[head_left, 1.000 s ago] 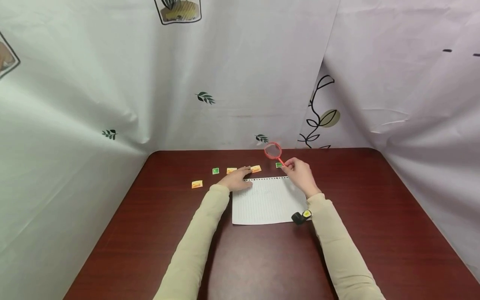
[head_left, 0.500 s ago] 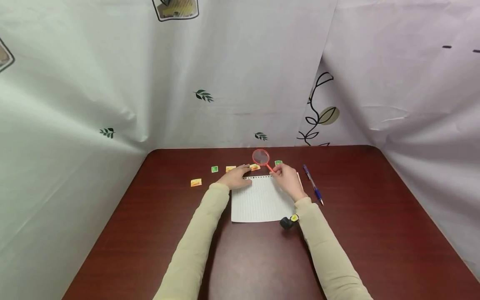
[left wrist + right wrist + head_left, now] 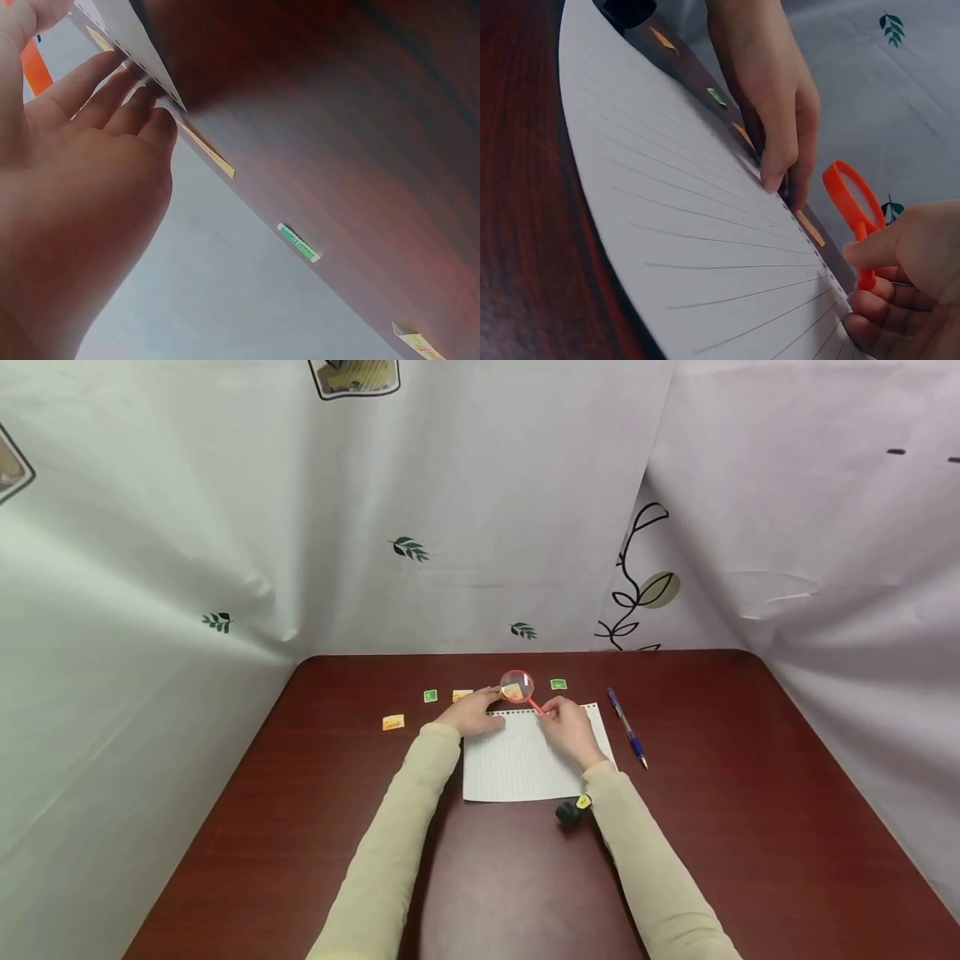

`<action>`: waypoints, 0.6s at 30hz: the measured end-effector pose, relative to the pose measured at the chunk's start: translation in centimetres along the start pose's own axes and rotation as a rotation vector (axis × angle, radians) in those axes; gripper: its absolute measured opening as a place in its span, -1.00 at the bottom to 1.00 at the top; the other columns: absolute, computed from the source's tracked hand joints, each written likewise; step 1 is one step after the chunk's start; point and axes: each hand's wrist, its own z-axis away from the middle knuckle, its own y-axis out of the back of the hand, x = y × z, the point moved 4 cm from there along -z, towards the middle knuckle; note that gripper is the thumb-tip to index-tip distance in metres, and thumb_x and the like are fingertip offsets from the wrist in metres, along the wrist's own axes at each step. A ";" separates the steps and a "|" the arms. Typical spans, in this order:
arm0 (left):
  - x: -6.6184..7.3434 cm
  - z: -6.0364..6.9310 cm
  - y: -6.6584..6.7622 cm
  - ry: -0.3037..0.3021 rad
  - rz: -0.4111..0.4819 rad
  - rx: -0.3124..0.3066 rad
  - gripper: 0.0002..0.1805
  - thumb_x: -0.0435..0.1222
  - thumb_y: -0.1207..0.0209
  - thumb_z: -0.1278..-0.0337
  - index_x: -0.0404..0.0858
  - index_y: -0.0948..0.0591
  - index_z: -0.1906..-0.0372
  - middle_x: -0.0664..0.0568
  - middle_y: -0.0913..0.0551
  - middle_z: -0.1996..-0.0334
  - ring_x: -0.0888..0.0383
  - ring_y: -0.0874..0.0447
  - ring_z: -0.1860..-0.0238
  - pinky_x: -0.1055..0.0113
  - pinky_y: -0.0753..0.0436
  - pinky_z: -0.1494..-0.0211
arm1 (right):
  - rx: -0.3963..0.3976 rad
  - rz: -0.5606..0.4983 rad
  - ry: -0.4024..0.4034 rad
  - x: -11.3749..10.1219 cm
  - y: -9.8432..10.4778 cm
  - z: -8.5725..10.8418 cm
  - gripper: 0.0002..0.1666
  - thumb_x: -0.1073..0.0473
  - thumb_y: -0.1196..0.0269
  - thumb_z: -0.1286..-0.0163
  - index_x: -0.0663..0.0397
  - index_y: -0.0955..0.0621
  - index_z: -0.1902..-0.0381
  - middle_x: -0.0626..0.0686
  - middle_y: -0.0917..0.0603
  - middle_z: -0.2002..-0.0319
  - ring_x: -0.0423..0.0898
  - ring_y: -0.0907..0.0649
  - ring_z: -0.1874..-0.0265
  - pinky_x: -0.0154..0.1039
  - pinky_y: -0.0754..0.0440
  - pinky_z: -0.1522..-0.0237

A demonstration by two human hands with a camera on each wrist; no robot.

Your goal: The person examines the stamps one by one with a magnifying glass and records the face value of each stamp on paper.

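The right hand (image 3: 572, 731) is pinching the magnifying glass (image 3: 531, 701), now sitting farther left than a second ago and framing an orange stamp (image 3: 512, 691) beyond the paper's (image 3: 517, 768) far edge. The left hand (image 3: 471, 714) is resting, fingers outstretched, at the paper's far left; whether lens and stamp are touching is unclear.

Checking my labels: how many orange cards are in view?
3: leftmost card; middle card beside the left hand; right card seen through the magnifying glass. More may be hidden.
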 end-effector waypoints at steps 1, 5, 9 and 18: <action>0.0 0.0 0.0 -0.004 -0.003 0.000 -0.30 -0.10 -0.20 -0.35 -0.25 -0.35 -0.50 -0.07 -0.23 -0.54 -0.03 -0.18 -0.52 0.09 -0.29 -0.48 | 0.002 -0.002 -0.003 0.0 -0.1 0.0 -0.83 0.24 -0.31 -0.38 0.28 -0.65 0.19 0.06 -0.62 0.43 -0.08 -0.56 0.45 -0.23 -0.47 0.36; 0.0 0.0 0.0 -0.009 0.007 0.001 -0.29 -0.11 -0.21 -0.34 -0.29 -0.35 -0.50 -0.09 -0.23 -0.53 -0.04 -0.18 -0.53 0.09 -0.28 -0.49 | 0.007 0.001 -0.019 0.0 -0.2 0.2 -0.84 0.24 -0.31 -0.39 0.28 -0.65 0.20 0.08 -0.62 0.43 -0.07 -0.56 0.45 -0.22 -0.47 0.38; -0.1 -0.1 -0.2 0.002 0.020 -0.007 -0.29 -0.12 -0.20 -0.33 -0.31 -0.34 -0.49 -0.09 -0.23 -0.53 -0.04 -0.17 -0.53 0.09 -0.26 -0.50 | 0.011 0.007 -0.038 0.0 -0.3 0.2 -0.82 0.23 -0.30 -0.40 0.28 -0.66 0.19 0.07 -0.63 0.42 -0.07 -0.56 0.46 -0.21 -0.48 0.37; 0.0 0.0 -0.1 -0.012 0.023 0.001 -0.30 -0.13 -0.19 -0.33 -0.31 -0.35 -0.49 -0.09 -0.24 -0.53 -0.04 -0.17 -0.53 0.09 -0.26 -0.50 | 0.045 0.018 -0.065 -0.1 -0.8 0.5 -0.81 0.20 -0.29 -0.42 0.27 -0.65 0.17 0.09 -0.65 0.40 -0.04 -0.59 0.44 -0.16 -0.52 0.35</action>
